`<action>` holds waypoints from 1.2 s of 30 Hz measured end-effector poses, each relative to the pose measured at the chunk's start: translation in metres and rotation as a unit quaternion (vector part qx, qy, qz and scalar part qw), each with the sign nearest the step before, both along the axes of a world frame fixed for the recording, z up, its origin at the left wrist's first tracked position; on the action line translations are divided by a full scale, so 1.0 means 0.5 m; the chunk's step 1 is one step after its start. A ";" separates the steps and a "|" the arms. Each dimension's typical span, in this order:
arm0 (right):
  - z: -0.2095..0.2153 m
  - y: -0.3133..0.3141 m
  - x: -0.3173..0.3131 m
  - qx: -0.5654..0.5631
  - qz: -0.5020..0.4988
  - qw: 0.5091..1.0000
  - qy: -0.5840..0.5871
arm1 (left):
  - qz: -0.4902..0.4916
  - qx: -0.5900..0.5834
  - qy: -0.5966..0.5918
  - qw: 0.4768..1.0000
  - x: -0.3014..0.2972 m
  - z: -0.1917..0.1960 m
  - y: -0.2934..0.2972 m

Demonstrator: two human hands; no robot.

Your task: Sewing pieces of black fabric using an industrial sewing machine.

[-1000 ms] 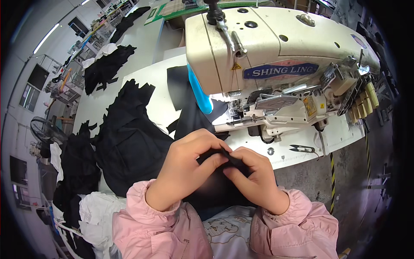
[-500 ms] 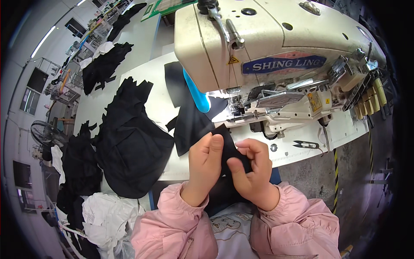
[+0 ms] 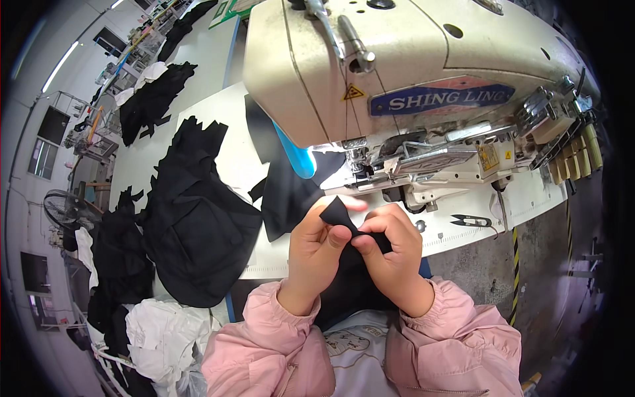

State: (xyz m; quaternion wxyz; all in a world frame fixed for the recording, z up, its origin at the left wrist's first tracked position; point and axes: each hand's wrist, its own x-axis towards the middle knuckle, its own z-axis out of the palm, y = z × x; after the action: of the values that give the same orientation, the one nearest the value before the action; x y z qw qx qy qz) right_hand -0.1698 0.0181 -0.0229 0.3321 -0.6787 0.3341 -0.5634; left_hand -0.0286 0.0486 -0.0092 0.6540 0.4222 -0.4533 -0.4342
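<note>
Both hands pinch one small black fabric piece (image 3: 344,218) at centre: left hand (image 3: 316,255) and right hand (image 3: 391,255) closed on it, thumbs touching. Sewing machine (image 3: 410,86) at twelve o'clock; black fabric pile (image 3: 198,225) on the worktop (image 3: 225,145) at nine.

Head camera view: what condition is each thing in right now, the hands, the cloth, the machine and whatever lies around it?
Left hand: closed, pinching the black cloth piece.
Right hand: closed, pinching the same piece.
Black cloth piece: folded, held up off the table.
Sewing machine: nothing under its needle.
Black fabric stack: lying loose on the table, untouched.
Thread snips: lying flat, unused.
</note>
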 end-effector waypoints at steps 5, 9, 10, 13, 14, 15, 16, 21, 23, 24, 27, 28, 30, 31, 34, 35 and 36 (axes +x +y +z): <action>-0.015 -0.022 -0.014 0.002 0.017 0.999 0.042 | -0.009 -0.024 -0.038 0.999 0.020 -0.017 -0.015; -0.014 -0.043 -0.028 0.089 0.082 0.991 0.056 | 0.022 0.049 -0.087 0.995 0.023 -0.023 -0.034; -0.010 -0.047 -0.029 0.133 0.096 0.986 0.036 | 0.023 0.049 -0.087 0.995 0.023 -0.020 -0.041; -0.006 -0.055 -0.032 0.174 0.102 0.979 0.018 | -0.014 0.061 -0.072 0.995 0.022 -0.012 -0.050; -0.007 -0.058 -0.032 0.172 0.109 0.979 0.026 | -0.014 0.060 -0.072 0.995 0.029 -0.016 -0.051; -0.015 -0.059 -0.029 0.171 0.110 0.979 0.026 | -0.030 0.084 -0.049 0.995 0.034 -0.021 -0.051; -0.028 -0.056 -0.025 0.196 0.114 0.974 -0.001 | -0.046 0.108 -0.026 0.993 0.036 -0.024 -0.051; -0.046 -0.043 -0.016 0.233 0.111 0.966 -0.029 | -0.041 0.118 -0.068 0.990 0.032 0.005 -0.051; -0.042 -0.042 -0.015 0.228 0.094 0.969 -0.014 | -0.034 0.106 -0.079 0.991 0.029 0.005 -0.055; -0.042 -0.042 -0.013 0.227 0.095 0.969 -0.013 | -0.033 0.106 -0.078 0.991 0.028 0.002 -0.057; -0.041 -0.039 -0.012 0.230 0.087 0.969 -0.009 | -0.032 0.096 -0.058 0.993 0.027 0.000 -0.060; -0.044 -0.039 -0.012 0.237 0.085 0.968 -0.014 | -0.031 0.112 -0.074 0.990 0.028 0.008 -0.059; -0.043 -0.040 -0.011 0.245 0.086 0.966 -0.020 | -0.027 0.129 -0.090 0.987 0.035 0.009 -0.058; -0.037 -0.040 -0.010 0.208 0.074 0.975 0.002 | -0.037 0.135 -0.088 0.986 0.041 0.003 -0.058; -0.039 -0.038 -0.004 0.166 0.053 0.985 0.015 | -0.037 0.135 -0.079 0.987 0.044 -0.016 -0.060; -0.043 -0.037 -0.004 0.162 0.044 0.986 0.006 | -0.029 0.129 -0.073 0.988 0.042 -0.020 -0.061; -0.050 -0.035 -0.003 0.162 0.043 0.986 0.007 | -0.029 0.129 -0.072 0.989 0.041 -0.021 -0.062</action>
State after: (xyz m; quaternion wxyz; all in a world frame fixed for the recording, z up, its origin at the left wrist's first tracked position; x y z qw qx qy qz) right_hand -0.1712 0.0004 -0.0476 0.4596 -0.6337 0.3937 -0.4819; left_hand -0.0084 0.0177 -0.0196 0.5467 0.5200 -0.4516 -0.4763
